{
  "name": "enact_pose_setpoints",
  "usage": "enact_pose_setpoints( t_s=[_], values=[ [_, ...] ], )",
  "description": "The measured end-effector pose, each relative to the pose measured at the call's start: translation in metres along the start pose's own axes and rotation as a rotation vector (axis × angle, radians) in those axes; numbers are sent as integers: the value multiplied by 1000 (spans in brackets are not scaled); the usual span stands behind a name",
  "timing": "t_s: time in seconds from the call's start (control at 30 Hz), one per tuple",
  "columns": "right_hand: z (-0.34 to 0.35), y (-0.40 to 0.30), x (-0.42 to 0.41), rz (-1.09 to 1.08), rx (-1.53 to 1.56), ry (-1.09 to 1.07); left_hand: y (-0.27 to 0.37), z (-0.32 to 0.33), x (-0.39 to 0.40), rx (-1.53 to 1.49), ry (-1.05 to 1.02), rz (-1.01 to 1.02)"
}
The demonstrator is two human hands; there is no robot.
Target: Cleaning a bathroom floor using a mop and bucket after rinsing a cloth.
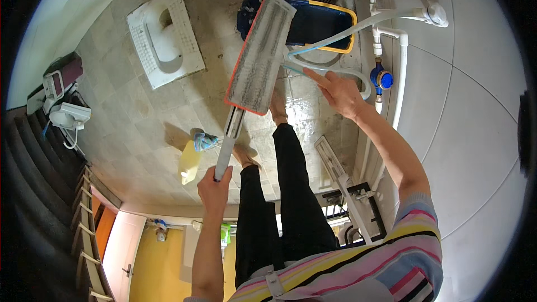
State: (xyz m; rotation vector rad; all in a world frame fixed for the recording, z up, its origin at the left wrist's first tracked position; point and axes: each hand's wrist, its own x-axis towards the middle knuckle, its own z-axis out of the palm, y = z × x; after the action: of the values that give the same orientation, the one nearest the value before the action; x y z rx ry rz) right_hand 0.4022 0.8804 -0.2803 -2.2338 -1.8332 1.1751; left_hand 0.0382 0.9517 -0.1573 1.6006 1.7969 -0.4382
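Note:
My left hand (215, 191) grips the grey handle of a flat mop (264, 54). The mop's head is raised, with its grey, dark-streaked pad facing me and a red edge along one side. My right hand (337, 92) is beside the pad, its index finger stretched towards it. A clear flexible hose (335, 35) runs from the wall tap (434, 14), loops back and passes into my right hand; a bluish tip shows past the finger, near the pad. The fingers partly hide the grip. Behind the mop head, a dark blue tub (321, 25) with a yellow rim sits on the floor.
A white squat toilet (168, 42) is set in the tiled floor. A yellow plastic jug (191, 161) and a blue cloth (205, 140) are near my left foot. White pipes (400, 79) with a blue water meter (381, 77) line the right wall. Another flat mop (335, 163) leans at right.

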Motion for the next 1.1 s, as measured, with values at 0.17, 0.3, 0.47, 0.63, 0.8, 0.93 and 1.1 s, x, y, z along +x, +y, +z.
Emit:
enact_pose_setpoints(
  t_s=[0.17, 0.3, 0.47, 0.63, 0.8, 0.93, 1.1],
  values=[
    [5, -28, -18, -118, -12, 43, 10, -7, 18, 38, -34, 35],
    [5, -49, -21, -191, 59, 14, 4, -11, 22, 31, -84, 27],
    [7, -43, -33, -156, 24, -79, 4, -18, 28, 59, -126, 54],
    [6, -55, -29, -170, 76, -76, 7, -21, 31, 105, -162, 59],
    [6, -40, -12, 7, -25, -55, -5, -30, 21, 79, -167, 29],
    [19, 16, -2, 139, -59, 45, -9, -43, 9, 114, -168, 20],
    [28, 35, 22, 248, -82, 50, -17, -59, -8, 100, -195, -39]
  ],
)
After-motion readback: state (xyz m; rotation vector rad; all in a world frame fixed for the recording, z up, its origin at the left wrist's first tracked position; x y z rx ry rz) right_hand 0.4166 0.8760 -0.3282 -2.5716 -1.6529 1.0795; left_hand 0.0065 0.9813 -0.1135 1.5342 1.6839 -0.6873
